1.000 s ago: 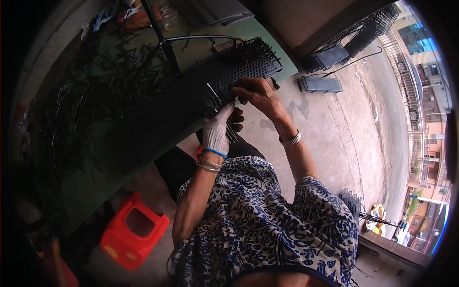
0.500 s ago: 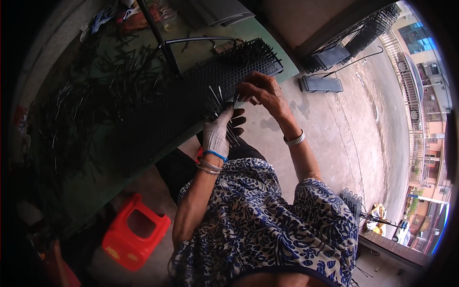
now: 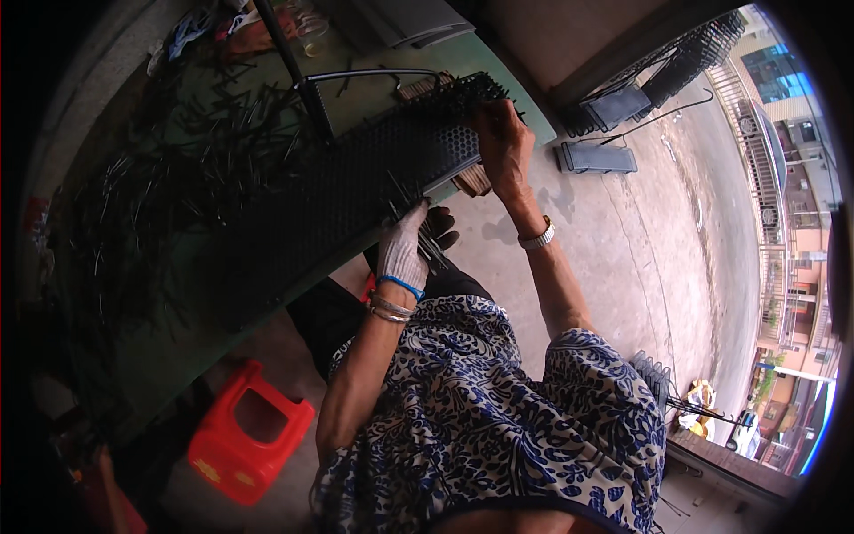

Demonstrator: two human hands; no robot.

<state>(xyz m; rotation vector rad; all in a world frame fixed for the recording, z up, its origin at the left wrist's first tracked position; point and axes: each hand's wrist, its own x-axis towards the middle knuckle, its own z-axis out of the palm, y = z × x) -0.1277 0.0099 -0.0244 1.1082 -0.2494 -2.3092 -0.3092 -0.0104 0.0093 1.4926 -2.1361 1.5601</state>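
Note:
My left hand, in a pale glove with dark fingertips, is closed round a bundle of thin black rods beside the near edge of a black perforated panel. Rod ends stick out above and below the fist. My bare right hand is over the panel's right end, its fingers pinched together. What they hold, if anything, is hidden. Close to those fingertips, a dense cluster of black rods stands up from the panel's holes.
Loose black rods cover the left of the green table. A black metal bar rises behind the panel; a wooden block shows under its edge. A red plastic stool stands lower left, grey trays on the floor right.
My right hand has moved from beside the left hand's bundle, up and to the right, onto the panel's right end. The rods in my left hand are fanned out less.

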